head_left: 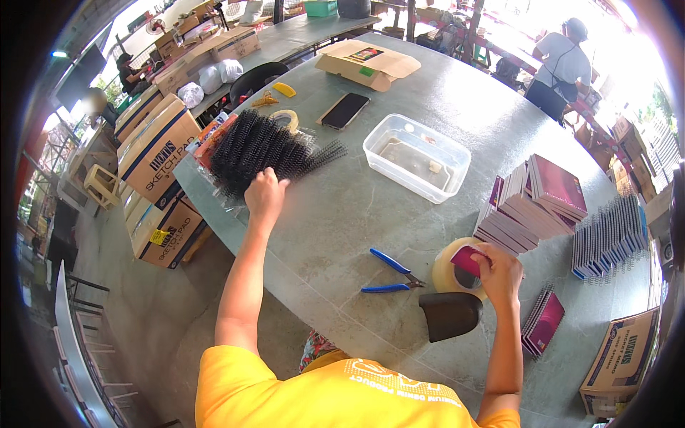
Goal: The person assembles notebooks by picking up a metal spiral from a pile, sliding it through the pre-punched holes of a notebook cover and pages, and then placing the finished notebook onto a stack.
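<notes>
"Grey surface (342,228) in a big, bright room! Looking down from the head, where are the black coils (250,153)?"

"They lie in a pile by the left corner of the surface. Some loose ones poke out to the right, toward the clear box (401,177)."

"Which hand is nearer?"

"The left hand (265,198), by a lot. Its fingertips are right at the near side of the pile. The fingers are bent, but I cannot tell if they grip a coil."

"And the right hand (501,277)?"

"It is far over to the right, well apart from the coils. It pinches a small maroon book (466,257) over the tape roll (444,271). I cannot tell if the two touch."

"Which way does the book point?"

"The bit that shows sticks out to the left. The hand hides the rest, so I cannot tell how its long side runs."

"What matters most?"

"I think it is the wide gap. The coils lie far to the left of the book, and farther up the surface. The blue pliers (389,260) lie between the hands, a bit closer to the near edge."
</notes>
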Available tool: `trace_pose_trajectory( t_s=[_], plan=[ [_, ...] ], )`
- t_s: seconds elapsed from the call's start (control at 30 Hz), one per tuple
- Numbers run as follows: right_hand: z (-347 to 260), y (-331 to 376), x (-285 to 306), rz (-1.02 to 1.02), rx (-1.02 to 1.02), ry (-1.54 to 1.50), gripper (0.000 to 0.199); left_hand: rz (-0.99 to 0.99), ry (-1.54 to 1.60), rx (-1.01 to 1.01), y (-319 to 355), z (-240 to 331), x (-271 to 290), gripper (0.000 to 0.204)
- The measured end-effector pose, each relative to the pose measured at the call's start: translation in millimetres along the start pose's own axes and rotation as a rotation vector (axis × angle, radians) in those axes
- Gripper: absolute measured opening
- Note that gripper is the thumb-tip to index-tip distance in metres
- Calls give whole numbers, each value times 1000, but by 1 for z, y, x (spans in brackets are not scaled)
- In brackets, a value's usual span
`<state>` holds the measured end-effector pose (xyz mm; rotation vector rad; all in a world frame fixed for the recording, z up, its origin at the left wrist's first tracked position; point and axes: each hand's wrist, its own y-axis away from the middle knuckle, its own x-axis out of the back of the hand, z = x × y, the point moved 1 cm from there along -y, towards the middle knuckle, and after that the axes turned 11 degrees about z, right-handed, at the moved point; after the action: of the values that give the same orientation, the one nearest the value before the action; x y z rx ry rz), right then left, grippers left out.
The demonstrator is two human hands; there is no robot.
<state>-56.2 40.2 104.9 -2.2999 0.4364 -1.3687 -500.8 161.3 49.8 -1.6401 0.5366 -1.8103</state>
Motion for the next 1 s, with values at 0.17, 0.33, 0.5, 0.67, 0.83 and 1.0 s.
trace_pose_trajectory(
  t_s=[0.17,0.33,0.5,0.67,0.83,1.0],
  plan=[
    [-1,-7,4,-10,-206,-170,14,85,109,20,-2,9,7,20],
    [-4,-4,-1,-27,-51,-109,14,-163,-58,6,1,14,-3,42],
    [-5,1,0,-29,-25,-97,16,-100,-91,25,-5,14,-3,30],
    [-7,-5,0,36,-19,-171,16,-43,159,-16,-5,36,19,29],
    [-9,-7,-9,-7,77,-59,13,-255,489,-199,19,43,0,16],
    [-11,-7,-7,-102,24,-28,13,-500,1294,381,-4,85,48,17]
  ],
)
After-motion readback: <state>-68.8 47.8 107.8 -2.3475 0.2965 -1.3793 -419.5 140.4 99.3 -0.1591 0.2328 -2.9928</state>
